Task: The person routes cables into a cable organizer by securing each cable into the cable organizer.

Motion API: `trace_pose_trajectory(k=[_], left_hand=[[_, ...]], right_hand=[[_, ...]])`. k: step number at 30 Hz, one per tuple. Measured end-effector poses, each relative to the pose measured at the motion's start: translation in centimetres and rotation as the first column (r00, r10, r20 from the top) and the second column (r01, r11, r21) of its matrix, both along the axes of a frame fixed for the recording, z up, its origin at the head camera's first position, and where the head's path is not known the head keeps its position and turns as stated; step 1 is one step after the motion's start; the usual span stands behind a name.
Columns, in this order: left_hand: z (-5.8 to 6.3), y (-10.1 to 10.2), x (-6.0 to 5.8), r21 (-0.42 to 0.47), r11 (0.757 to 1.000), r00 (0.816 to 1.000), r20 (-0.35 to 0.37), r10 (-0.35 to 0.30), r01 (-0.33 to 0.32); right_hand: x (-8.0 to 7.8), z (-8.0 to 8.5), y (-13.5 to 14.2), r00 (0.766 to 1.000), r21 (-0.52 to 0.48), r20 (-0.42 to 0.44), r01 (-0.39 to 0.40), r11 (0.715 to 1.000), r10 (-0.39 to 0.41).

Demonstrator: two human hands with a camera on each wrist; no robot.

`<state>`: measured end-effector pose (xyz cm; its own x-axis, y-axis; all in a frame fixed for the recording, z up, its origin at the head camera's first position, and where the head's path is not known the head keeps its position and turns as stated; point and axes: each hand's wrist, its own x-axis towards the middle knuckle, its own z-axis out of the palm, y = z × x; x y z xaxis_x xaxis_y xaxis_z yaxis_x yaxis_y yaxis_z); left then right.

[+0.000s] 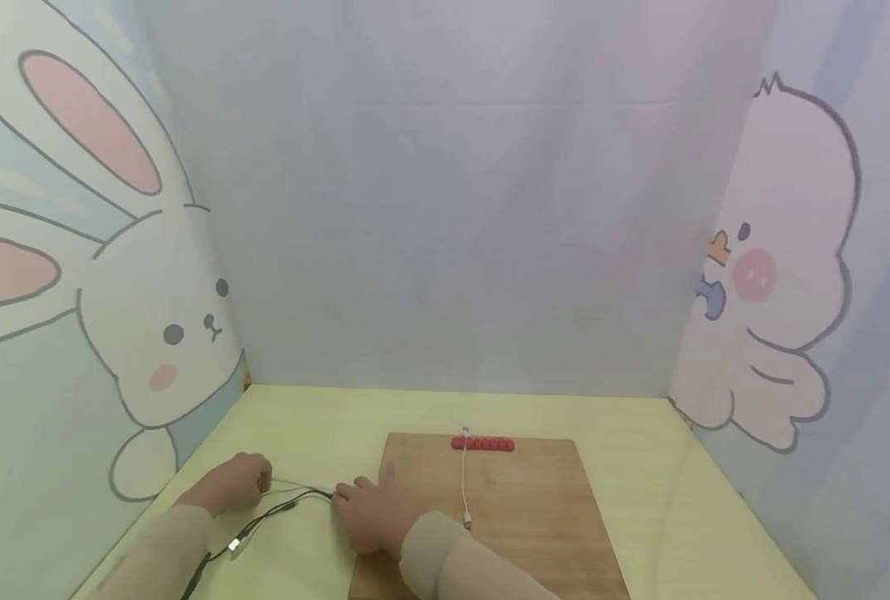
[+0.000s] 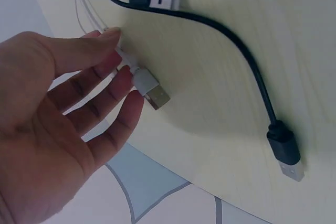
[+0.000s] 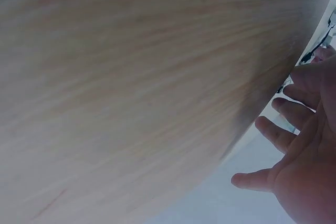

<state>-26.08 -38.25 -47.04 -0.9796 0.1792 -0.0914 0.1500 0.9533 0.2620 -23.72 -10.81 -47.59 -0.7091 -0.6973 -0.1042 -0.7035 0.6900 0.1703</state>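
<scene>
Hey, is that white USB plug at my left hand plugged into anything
Unplugged: on the white USB plug, the metal end shows bare in the left wrist view.

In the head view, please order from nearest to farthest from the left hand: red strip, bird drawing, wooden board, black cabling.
1. Black cabling, beside the left hand.
2. Wooden board, to the hand's right.
3. Red strip, at the board's far edge.
4. Bird drawing, at the far right.
</scene>
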Motion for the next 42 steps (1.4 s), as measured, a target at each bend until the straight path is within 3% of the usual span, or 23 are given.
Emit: trace_pose_trajectory(k=[6, 16, 24, 28, 34, 38, 42], left_hand=[[-0.2, 0.8, 0.0, 0.007, 0.999, 0.997, -0.063, -0.048, 0.049], [0.7, 0.8, 0.1, 0.091, 0.975, 0.978, -0.063, -0.197, 0.203], [1.8, 0.9, 0.4, 0.19, 0.956, 0.973, 0.016, -0.23, 0.223], [2.3, 0.9, 0.1, 0.209, 0.949, 0.971, -0.012, -0.238, 0.235], [3.2, 0.7, 0.0, 0.204, 0.958, 0.978, -0.083, -0.189, 0.202], [3.5, 0.1, 0.1, 0.215, 0.962, 0.983, -0.105, -0.148, 0.167], [3.3, -0.5, -0.1, 0.245, 0.959, 0.986, -0.119, -0.113, 0.14]], right_hand=[[0.0, -0.2, 0.0, 1.0, 0.009, -0.005, -0.004, 1.0, 0.004], [0.0, -0.2, 0.1, 1.0, 0.012, -0.007, -0.003, 1.0, 0.003], [0.1, -0.4, 0.2, 0.999, -0.036, -0.037, -0.018, 0.999, 0.016], [0.0, -0.2, 0.0, 0.999, -0.05, -0.042, -0.027, 0.998, 0.025], [-0.4, -0.2, 0.0, 0.994, -0.038, -0.094, -0.061, 0.997, 0.057], [-0.5, 0.1, 0.7, 0.971, -0.031, -0.191, -0.153, 0.988, 0.145], [-0.4, 0.4, 1.6, 0.915, -0.011, -0.322, -0.261, 0.965, 0.244]])
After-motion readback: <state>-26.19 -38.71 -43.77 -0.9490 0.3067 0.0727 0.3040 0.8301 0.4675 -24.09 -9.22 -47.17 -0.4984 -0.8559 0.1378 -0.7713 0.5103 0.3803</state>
